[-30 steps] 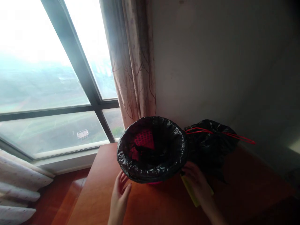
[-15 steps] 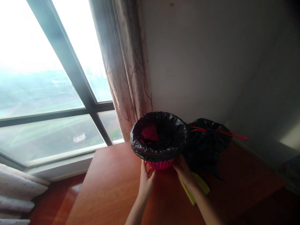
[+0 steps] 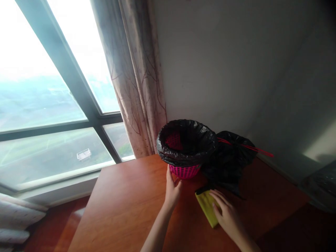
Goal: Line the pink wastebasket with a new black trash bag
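A pink perforated waste basket [image 3: 183, 172] stands at the back of the table, lined with a black bag [image 3: 189, 161] folded over its rim. My left hand [image 3: 173, 189] rests its fingertips against the basket's lower left side, fingers apart. A folded yellow cloth [image 3: 207, 208] lies in front of the basket to the right. My right hand [image 3: 224, 206] is over the cloth's right part, fingers stretched out; whether they press on it I cannot tell. Behind the cloth sits a tied black garbage bag [image 3: 228, 164] with red drawstrings [image 3: 258, 150].
The reddish wooden table [image 3: 118, 203] reaches to the wall [image 3: 223, 70]. A patterned curtain [image 3: 141, 87] hangs beside a large window [image 3: 39, 105] on the left. Something dark and shiny [image 3: 320, 185] is at the far right.
My right hand has left the basket's side and moved right and down to the yellow cloth. The basket has been shifted slightly right, toward the tied bag; my left hand is still against it.
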Motion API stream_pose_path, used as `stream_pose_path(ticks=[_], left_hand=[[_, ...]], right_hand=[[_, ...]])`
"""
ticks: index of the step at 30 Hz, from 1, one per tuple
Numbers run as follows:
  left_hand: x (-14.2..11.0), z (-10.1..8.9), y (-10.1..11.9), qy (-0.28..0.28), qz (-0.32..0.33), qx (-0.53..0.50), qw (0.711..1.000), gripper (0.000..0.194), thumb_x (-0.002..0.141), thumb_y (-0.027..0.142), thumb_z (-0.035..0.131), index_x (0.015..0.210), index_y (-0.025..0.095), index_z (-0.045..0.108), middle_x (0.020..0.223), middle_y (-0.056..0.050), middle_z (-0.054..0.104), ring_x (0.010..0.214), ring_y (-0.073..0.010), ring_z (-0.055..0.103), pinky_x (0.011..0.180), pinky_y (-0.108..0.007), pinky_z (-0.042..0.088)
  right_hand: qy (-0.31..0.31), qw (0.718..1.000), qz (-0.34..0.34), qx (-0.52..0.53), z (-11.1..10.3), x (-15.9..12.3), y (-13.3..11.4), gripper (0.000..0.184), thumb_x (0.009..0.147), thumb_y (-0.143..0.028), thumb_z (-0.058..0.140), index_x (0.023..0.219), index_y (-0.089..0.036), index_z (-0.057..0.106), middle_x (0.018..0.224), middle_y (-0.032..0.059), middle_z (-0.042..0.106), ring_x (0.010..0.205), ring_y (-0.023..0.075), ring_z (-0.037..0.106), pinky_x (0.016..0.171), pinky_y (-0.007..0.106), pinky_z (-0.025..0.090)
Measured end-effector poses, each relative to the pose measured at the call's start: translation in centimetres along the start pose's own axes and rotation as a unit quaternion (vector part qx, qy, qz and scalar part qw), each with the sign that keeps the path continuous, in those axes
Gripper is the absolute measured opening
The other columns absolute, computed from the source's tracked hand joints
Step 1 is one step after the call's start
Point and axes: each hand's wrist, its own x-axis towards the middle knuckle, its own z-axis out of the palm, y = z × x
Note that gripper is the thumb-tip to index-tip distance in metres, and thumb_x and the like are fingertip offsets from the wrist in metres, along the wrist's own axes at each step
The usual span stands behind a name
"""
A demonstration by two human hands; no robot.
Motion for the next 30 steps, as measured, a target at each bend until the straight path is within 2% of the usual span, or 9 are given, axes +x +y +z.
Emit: stream_pose_path(ticks=[4,10,14,16,21,24,26,28,30], left_hand=[[0.3,0.0,0.2,-0.008,-0.002,0.006,1.000,0.094,0.080,0.032,0.066,0.155,0.028,0.010,0.161,-0.014,0.016,0.147,-0.0315,0.019,0.105,-0.043,0.044],[1.1,0.2,-0.1,-0.003,-0.014,0.015,1.000,0.094,0.077,0.027,0.067,0.154,0.027,0.013,0.161,-0.014,0.018,0.147,-0.0322,0.020,0.104,-0.043,0.044],[1.3,-0.1,-0.4,-0.020,0.004,0.007,1.000,0.092,0.077,0.026,0.066,0.153,0.025,0.016,0.159,-0.015,0.022,0.146,-0.0299,0.023,0.106,-0.042,0.042],[0.9,-0.6,-0.5,-0.006,0.005,0.022,1.000,0.085,0.076,0.027,0.066,0.150,0.023,0.024,0.156,-0.016,0.029,0.143,-0.0301,0.031,0.105,-0.043,0.043],[-2.6,-2.3,-0.3,0.061,-0.017,0.069,0.996,0.046,0.080,0.028,0.061,0.124,0.017,0.055,0.133,-0.018,0.057,0.119,-0.0300,0.058,0.099,-0.045,0.048],[-5.8,-3.3,0.2,0.061,-0.019,0.086,0.994,0.035,0.082,0.032,0.060,0.114,0.019,0.062,0.116,-0.014,0.068,0.108,-0.0281,0.065,0.094,-0.043,0.051],[-8.0,-3.7,0.7,0.054,-0.016,0.110,0.992,0.034,0.084,0.035,0.060,0.114,0.021,0.063,0.114,-0.011,0.070,0.107,-0.0273,0.066,0.094,-0.042,0.052],[-10.1,-3.9,1.3,0.050,-0.007,0.142,0.989,0.034,0.086,0.037,0.058,0.116,0.022,0.063,0.116,-0.010,0.070,0.109,-0.0269,0.065,0.097,-0.041,0.050],[-11.8,-4.2,1.8,0.055,0.000,0.171,0.984,0.033,0.090,0.037,0.053,0.116,0.022,0.063,0.114,-0.009,0.071,0.108,-0.0267,0.065,0.097,-0.040,0.049]], right_hand=[[-0.013,0.992,-0.080,-0.097,1.3,-0.2,-0.4,0.044,0.088,-0.020,0.047,0.128,-0.026,0.062,0.139,0.0064,0.057,0.131,0.0318,0.049,0.107,0.052,0.044],[0.001,0.990,-0.084,-0.113,3.7,2.8,-0.5,0.044,0.087,-0.018,0.045,0.127,-0.023,0.063,0.139,0.0084,0.056,0.132,0.0308,0.048,0.107,0.050,0.044],[0.014,0.991,-0.084,-0.100,3.9,3.4,-0.6,0.042,0.088,-0.018,0.045,0.126,-0.022,0.063,0.137,0.0089,0.058,0.132,0.0310,0.048,0.108,0.052,0.043],[0.031,0.994,-0.082,-0.072,3.6,3.3,-1.2,0.040,0.090,-0.021,0.045,0.125,-0.022,0.064,0.135,0.0101,0.059,0.131,0.0312,0.050,0.107,0.052,0.043],[0.065,0.993,-0.051,0.086,3.6,2.5,-5.6,0.036,0.095,-0.028,0.041,0.122,-0.022,0.064,0.125,0.0124,0.065,0.120,0.0292,0.059,0.102,0.049,0.048],[0.010,0.976,-0.001,0.216,4.8,1.8,-9.7,0.036,0.098,-0.036,0.037,0.115,-0.024,0.066,0.114,0.0124,0.068,0.108,0.0275,0.065,0.093,0.043,0.054],[-0.040,0.958,0.025,0.283,5.8,1.4,-12.4,0.037,0.098,-0.041,0.036,0.114,-0.024,0.064,0.110,0.0110,0.069,0.103,0.0258,0.066,0.088,0.039,0.056],[-0.077,0.945,0.032,0.315,6.9,1.1,-14.3,0.037,0.099,-0.044,0.035,0.110,-0.024,0.063,0.105,0.0094,0.069,0.097,0.0241,0.067,0.085,0.035,0.055],[-0.108,0.944,0.019,0.311,7.7,0.8,-15.4,0.037,0.099,-0.044,0.034,0.096,-0.022,0.063,0.092,0.0078,0.069,0.087,0.0226,0.067,0.078,0.032,0.053]])
